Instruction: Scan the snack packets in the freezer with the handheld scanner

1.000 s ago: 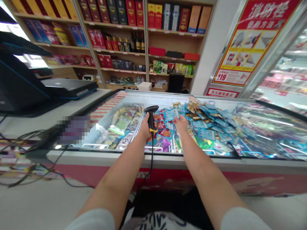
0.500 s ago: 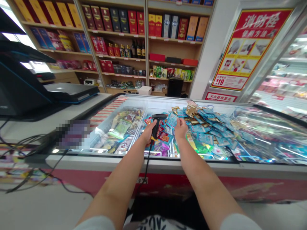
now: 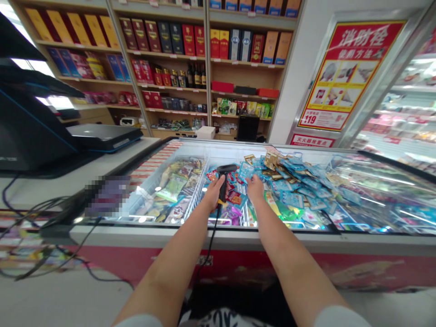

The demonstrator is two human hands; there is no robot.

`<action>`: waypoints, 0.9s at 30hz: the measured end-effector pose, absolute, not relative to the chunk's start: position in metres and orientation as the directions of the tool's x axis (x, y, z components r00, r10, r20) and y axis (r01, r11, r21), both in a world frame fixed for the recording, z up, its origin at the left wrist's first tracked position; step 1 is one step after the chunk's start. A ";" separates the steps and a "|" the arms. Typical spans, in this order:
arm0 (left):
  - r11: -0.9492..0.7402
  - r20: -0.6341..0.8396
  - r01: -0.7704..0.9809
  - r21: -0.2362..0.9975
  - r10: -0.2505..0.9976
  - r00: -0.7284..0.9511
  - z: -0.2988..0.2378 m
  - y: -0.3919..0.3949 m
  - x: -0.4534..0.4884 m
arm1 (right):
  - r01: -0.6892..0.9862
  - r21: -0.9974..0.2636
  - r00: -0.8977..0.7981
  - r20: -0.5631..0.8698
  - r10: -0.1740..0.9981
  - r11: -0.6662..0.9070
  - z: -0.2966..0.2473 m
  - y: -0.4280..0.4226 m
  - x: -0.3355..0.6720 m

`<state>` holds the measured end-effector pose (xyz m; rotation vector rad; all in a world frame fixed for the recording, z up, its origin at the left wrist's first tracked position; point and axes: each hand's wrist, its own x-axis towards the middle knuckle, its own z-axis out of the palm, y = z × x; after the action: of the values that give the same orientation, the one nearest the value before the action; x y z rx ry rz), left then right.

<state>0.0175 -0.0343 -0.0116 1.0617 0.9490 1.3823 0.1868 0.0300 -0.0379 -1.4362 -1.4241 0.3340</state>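
My left hand (image 3: 214, 193) is wrapped round the handle of a black barcode scanner (image 3: 225, 178), its head pointing right over the open chest freezer (image 3: 218, 236). The scanner's black cord (image 3: 207, 247) hangs down over the freezer's front rim. My right hand (image 3: 255, 187) reaches into the freezer and pinches a light blue packet (image 3: 245, 171) just in front of the scanner head. A heap of blue and gold packets (image 3: 293, 181) lies to the right of that hand. Red and purple packets (image 3: 233, 202) lie under both hands.
A white wire divider (image 3: 195, 188) separates green and yellow packs (image 3: 170, 186) on the left. A counter (image 3: 68, 181) with a black register screen (image 3: 27, 131) and loose cables (image 3: 41, 213) stands left. Shelves of boxed goods (image 3: 190, 41) fill the back wall; a red poster (image 3: 344, 77) hangs on the right.
Both hands have reached a little further into the freezer, and the scanner now sits closer to the blue packet. The view has tilted slightly upward.
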 end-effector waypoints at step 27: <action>-0.063 0.084 -0.234 0.970 0.993 0.081 -0.007 -0.039 0.017 | 0.586 -0.741 0.170 0.508 0.845 0.328 -0.033 0.022 0.185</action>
<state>0.0174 -0.0393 -0.0071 1.1296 0.9354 1.2975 0.1845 0.0225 -0.0325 -1.3605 -1.5189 0.3017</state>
